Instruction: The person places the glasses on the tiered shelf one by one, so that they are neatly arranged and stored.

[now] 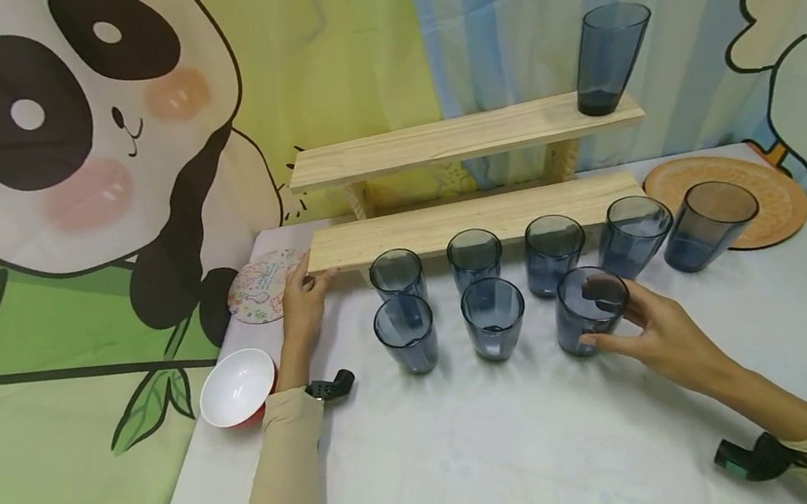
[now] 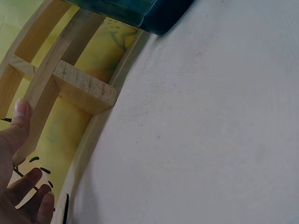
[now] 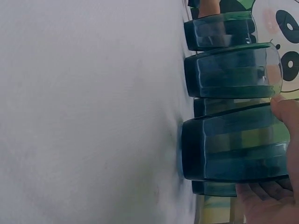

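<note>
Seemingly for steadiness | right hand: I'm gripping tapered blue glass tumbler | left hand: I'm pinching two-tier pale-wood shelf

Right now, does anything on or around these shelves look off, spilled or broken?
Nothing looks spilled, toppled or broken. Only the lone glass on the upper shelf stands out slightly, near its right end, because the other glasses are grouped in two rows lower down.
</note>
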`<action>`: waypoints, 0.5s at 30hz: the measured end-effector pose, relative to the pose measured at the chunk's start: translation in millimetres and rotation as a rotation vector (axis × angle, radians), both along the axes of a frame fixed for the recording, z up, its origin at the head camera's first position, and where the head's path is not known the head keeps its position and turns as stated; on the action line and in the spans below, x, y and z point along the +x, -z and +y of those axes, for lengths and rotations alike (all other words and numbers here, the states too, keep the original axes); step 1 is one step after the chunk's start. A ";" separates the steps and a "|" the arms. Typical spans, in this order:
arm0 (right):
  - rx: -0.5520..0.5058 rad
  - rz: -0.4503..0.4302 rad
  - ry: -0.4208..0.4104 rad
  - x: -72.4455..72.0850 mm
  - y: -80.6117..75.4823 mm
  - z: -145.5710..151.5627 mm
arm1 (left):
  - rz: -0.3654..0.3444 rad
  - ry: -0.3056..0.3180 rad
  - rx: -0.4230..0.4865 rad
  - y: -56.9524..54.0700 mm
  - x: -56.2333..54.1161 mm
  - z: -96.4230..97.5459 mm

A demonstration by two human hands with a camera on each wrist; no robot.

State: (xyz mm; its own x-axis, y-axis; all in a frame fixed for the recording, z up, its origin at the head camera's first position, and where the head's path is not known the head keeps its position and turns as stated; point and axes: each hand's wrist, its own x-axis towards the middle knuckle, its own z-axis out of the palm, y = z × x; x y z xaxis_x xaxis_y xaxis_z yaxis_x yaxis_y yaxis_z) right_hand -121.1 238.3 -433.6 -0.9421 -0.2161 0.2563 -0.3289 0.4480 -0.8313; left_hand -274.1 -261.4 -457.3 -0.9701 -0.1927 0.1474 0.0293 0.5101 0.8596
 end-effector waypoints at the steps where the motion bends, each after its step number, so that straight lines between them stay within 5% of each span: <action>1: 0.011 0.000 0.000 1.6 -1.5 0.2 | 0.000 0.001 -0.001 0.0 0.2 0.2; 8: 0.070 -0.013 0.000 10.7 -25.9 1.1 | -0.006 -0.007 0.001 -1.8 2.9 -0.2; 15: 0.055 0.054 0.026 15.3 -67.4 1.5 | 0.020 0.008 -0.002 -0.3 0.3 -0.4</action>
State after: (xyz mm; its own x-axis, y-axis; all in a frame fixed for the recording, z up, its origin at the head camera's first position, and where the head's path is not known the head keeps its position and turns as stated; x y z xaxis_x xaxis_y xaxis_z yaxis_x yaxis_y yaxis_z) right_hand -105.9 239.8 -366.2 -0.9326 -0.2067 0.2958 -0.3605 0.5014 -0.7865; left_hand -273.8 -261.8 -457.0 -0.9685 -0.1848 0.1667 0.0501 0.5113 0.8579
